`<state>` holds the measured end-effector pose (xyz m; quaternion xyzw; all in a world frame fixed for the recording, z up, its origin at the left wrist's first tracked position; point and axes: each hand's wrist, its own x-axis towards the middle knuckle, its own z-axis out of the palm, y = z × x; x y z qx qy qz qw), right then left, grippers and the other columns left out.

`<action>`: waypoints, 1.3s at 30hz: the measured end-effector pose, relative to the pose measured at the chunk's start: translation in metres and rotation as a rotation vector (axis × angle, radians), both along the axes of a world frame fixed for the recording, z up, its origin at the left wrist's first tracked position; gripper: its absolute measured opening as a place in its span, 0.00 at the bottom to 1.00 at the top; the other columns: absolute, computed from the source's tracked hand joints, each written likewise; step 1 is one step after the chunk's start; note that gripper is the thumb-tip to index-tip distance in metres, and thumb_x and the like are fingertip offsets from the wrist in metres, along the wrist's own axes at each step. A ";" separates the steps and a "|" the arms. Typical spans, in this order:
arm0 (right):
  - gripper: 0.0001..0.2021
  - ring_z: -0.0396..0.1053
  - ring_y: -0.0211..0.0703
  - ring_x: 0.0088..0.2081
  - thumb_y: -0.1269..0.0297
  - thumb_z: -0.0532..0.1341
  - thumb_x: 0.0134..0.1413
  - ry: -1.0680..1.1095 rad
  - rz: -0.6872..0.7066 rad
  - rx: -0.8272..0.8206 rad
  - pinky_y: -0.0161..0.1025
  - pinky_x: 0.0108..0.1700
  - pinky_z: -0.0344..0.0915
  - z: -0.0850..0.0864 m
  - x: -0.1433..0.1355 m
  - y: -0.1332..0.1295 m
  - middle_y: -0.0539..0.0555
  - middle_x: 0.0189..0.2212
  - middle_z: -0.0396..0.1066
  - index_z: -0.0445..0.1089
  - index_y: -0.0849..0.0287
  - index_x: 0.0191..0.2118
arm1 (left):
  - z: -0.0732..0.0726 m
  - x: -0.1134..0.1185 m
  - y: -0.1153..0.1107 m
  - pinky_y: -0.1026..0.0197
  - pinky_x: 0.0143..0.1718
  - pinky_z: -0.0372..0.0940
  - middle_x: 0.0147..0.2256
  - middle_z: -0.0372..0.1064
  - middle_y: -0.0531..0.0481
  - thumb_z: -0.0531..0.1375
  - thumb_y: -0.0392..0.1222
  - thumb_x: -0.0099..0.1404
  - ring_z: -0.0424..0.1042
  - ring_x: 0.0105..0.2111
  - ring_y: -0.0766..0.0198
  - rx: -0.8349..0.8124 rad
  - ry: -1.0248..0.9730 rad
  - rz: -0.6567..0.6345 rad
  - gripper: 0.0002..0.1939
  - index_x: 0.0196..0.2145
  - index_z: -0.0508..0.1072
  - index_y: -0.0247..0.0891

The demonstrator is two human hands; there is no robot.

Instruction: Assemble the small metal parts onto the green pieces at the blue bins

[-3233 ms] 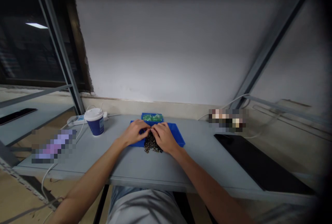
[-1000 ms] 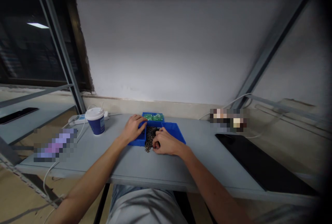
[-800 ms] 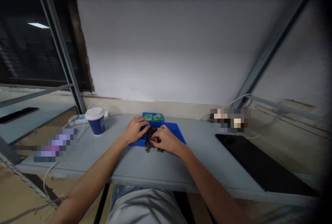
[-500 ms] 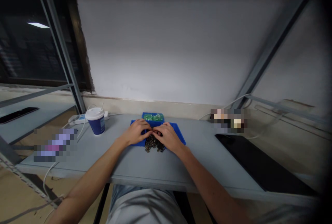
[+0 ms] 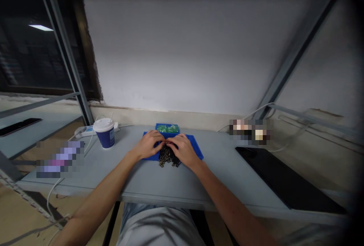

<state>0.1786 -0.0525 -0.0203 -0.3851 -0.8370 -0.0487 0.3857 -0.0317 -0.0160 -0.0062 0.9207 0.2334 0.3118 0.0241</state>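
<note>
My left hand (image 5: 149, 144) and my right hand (image 5: 184, 149) meet fingertip to fingertip above a pile of small metal parts (image 5: 165, 157). Both hands are pinched closed; whatever lies between the fingertips is too small to make out. Dark pieces mix with brassy ones in the pile, which lies on the grey table just in front of the fingers. Blue trays (image 5: 196, 146) stand under and behind the hands, partly covered by them. Farther back, a smaller blue bin (image 5: 167, 125) holds green pieces (image 5: 170, 129).
A blue paper cup (image 5: 106, 139) with a white lid stands to the left, by a white power strip (image 5: 84, 131) and cables. A long black panel (image 5: 284, 179) lies along the right of the grey table (image 5: 224, 177). Pixelated items sit at both sides. The wall rises behind.
The fingertips have shifted slightly and still meet over the pile. My right thumb and fingers have drawn a little to the left. Everything else stays in place.
</note>
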 end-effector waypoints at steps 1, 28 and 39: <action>0.07 0.73 0.46 0.40 0.66 0.60 0.67 0.011 -0.007 0.003 0.47 0.50 0.62 0.000 -0.001 0.000 0.54 0.40 0.80 0.77 0.56 0.42 | 0.000 0.000 0.000 0.53 0.50 0.62 0.40 0.76 0.48 0.54 0.40 0.72 0.71 0.44 0.57 0.001 -0.008 0.005 0.10 0.41 0.76 0.41; 0.08 0.72 0.46 0.41 0.69 0.53 0.70 -0.035 -0.049 -0.071 0.45 0.48 0.58 0.005 -0.006 -0.005 0.55 0.39 0.77 0.69 0.57 0.43 | -0.005 0.000 0.003 0.55 0.48 0.62 0.38 0.75 0.50 0.56 0.38 0.71 0.71 0.42 0.59 0.057 -0.046 0.039 0.07 0.38 0.74 0.40; 0.10 0.70 0.45 0.38 0.68 0.52 0.71 -0.077 -0.037 -0.088 0.42 0.46 0.57 0.007 -0.007 -0.007 0.53 0.35 0.75 0.68 0.57 0.37 | -0.005 0.001 0.003 0.54 0.47 0.62 0.38 0.76 0.50 0.56 0.37 0.70 0.71 0.42 0.59 0.055 -0.072 0.003 0.06 0.38 0.74 0.40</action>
